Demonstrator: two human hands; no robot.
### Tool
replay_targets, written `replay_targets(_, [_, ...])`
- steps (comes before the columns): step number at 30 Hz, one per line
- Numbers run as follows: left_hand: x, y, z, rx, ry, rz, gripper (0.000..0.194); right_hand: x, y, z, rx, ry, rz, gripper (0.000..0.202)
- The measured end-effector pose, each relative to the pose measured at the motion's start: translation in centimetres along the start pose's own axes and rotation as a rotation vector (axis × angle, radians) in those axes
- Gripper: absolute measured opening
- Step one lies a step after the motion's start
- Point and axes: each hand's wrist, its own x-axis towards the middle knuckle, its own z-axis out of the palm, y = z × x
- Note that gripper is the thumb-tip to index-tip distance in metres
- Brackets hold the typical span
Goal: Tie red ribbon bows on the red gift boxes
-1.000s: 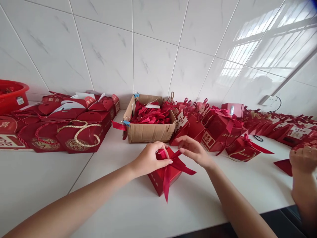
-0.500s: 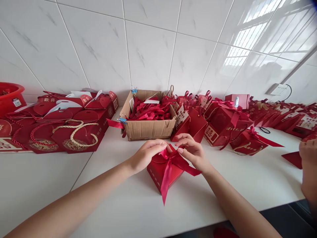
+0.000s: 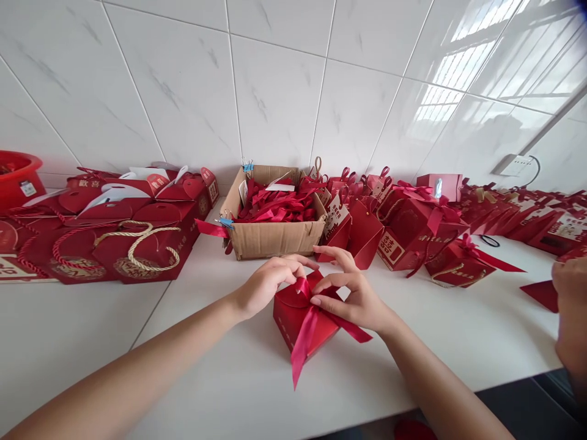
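A small red gift box (image 3: 293,318) stands on the white counter (image 3: 238,379) in front of me, with a red ribbon (image 3: 305,333) tied across its top and two tails hanging over the front. My left hand (image 3: 266,282) pinches a ribbon loop at the top left of the box. My right hand (image 3: 353,293) pinches the ribbon at the knot on the top right. Both hands meet over the box lid.
An open cardboard box (image 3: 275,235) full of red ribbons stands behind. Larger red boxes with rope handles (image 3: 137,244) lie at the left beside a red basin (image 3: 18,177). Several finished ribboned boxes (image 3: 413,235) line the right. Another person's hand (image 3: 571,293) is at the right edge.
My fingers have closed in on the knot and pulled the loops together; the ribbon tails hang lower over the box front. The box has turned slightly.
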Motion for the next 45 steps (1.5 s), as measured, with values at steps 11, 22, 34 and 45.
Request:
replay_targets(11, [-0.1,0.1,0.5,0.256,0.121,0.01,0.025,0.0,0.0,0.3,-0.092,-0.009,-0.114,0.004])
replay_targets(22, [-0.1,0.3,0.6,0.289,0.174,0.008,0.024,0.1,-0.4,0.3,-0.039,-0.072,-0.049,0.008])
replay_targets(34, [0.2,-0.7,0.7,0.062,0.115,-0.004,0.031,-0.4,0.4,0.6,0.179,0.048,0.005,0.008])
replay_targets(45, [1.1,-6.4,0.5,-0.011,0.402,-0.014,0.03,-3.5,6.4,-1.2,0.71,-0.384,0.241,0.115])
